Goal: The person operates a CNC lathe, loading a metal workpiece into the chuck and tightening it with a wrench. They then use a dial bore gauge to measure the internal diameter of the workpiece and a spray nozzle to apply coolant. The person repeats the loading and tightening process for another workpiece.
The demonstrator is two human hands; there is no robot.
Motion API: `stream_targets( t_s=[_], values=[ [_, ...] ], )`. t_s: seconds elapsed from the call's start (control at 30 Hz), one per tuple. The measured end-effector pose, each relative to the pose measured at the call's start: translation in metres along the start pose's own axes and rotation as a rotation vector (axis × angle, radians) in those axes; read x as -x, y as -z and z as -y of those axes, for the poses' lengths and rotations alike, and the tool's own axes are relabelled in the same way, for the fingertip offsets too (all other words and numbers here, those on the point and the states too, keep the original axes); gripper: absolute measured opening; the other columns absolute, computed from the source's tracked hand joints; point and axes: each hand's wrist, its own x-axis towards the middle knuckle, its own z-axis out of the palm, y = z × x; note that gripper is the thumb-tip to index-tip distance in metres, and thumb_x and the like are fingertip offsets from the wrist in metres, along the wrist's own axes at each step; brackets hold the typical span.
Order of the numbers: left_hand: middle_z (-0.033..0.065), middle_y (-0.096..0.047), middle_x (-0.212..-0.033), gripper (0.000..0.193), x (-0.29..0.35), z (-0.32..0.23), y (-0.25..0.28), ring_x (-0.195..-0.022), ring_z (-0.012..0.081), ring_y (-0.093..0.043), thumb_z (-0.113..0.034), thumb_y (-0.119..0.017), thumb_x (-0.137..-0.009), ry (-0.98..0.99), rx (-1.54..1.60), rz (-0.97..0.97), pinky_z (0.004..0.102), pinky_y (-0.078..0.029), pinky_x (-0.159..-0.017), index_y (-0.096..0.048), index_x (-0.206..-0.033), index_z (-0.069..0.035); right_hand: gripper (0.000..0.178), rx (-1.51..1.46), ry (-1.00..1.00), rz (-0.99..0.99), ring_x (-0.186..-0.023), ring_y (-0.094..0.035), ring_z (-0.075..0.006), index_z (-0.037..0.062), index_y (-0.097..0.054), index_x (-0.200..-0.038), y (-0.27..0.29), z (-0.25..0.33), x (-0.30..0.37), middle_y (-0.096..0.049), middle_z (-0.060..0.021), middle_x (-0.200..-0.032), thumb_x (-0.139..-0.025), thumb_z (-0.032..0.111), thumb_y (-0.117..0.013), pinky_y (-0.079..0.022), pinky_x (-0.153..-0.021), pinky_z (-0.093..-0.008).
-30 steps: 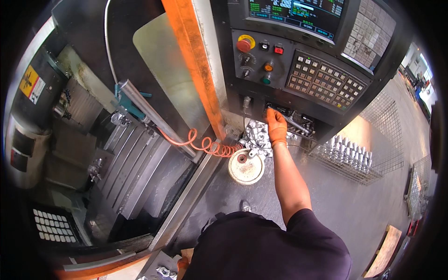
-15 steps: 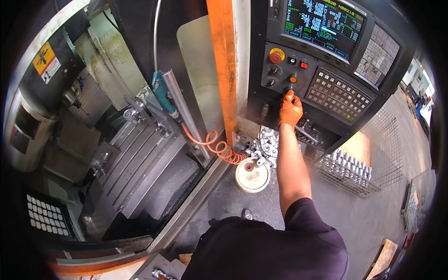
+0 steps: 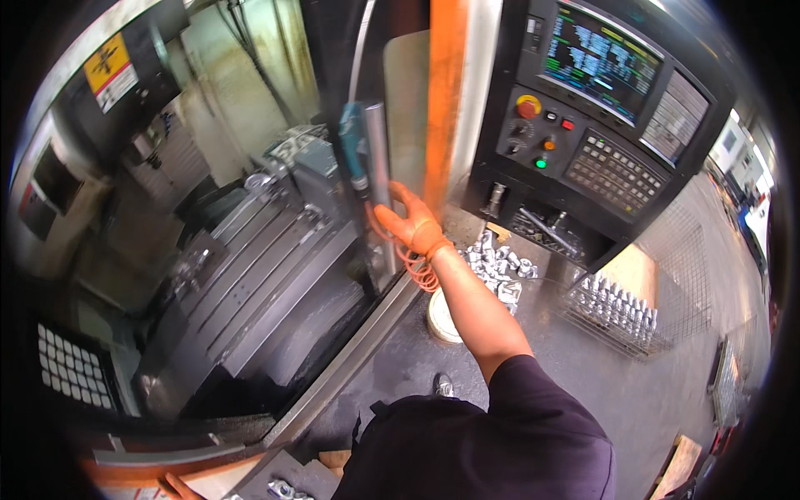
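Note:
My right hand (image 3: 410, 223), in an orange glove, reaches toward the long metal door handle (image 3: 380, 162), thumb and fingers apart. I cannot tell whether the fingertips touch the handle. Beside it hangs a teal air blow gun (image 3: 353, 150), its orange coiled hose (image 3: 419, 271) running down behind my wrist. At the lower left edge, a small part of my left hand (image 3: 177, 487) shows in an orange glove by the orange-and-white door panel (image 3: 218, 478); most of it is cut off. A green button (image 3: 541, 164) glows on the control panel (image 3: 521, 187).
Inside the machine lies a slotted table (image 3: 258, 275) with fixtures. Metal parts (image 3: 492, 262) are heaped beyond a whitish bucket (image 3: 444, 317). A wire basket (image 3: 642, 337) with rows of parts stands to the right. The door sill (image 3: 346, 358) runs across the floor.
My right hand has left the control panel and swung left to the door handle, its fingers now spread. The green button is now visible and lit. My left hand has appeared at lower left.

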Motion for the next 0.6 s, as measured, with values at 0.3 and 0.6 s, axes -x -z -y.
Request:
stream_targets(
  t_s=[0.3, 0.6],
  values=[
    [0.0213, -0.048, -0.154, 0.077, -0.039, 0.013, 0.006, -0.142, 0.0302, -0.045, -0.039, -0.071, -0.101, -0.01, -0.043, -0.219, 0.0415, -0.034, -0.12, -0.04, -0.155, 0.006, 0.03, -0.055, -0.041, -0.061, -0.085, -0.06, -0.0126, 0.0052, -0.065, -0.119, -0.035, -0.03, -0.018, -0.069, -0.0001, -0.097, -0.095, 0.021, -0.074, -0.05, -0.075, -0.031],
    [0.0095, -0.063, -0.117, 0.044, -0.053, 0.021, 0.015, -0.104, 0.0205, -0.058, -0.031, -0.069, -0.102, -0.033, 0.167, -0.214, 0.0345, -0.05, -0.092, -0.056, -0.13, 0.0, 0.04, 0.221, 0.001, -0.121, -0.109, -0.064, -0.0262, 0.0039, -0.068, -0.127, -0.038, -0.098, -0.055, -0.072, -0.011, -0.117, -0.094, 0.026, -0.074, -0.05, -0.096, -0.0388]
  ],
)
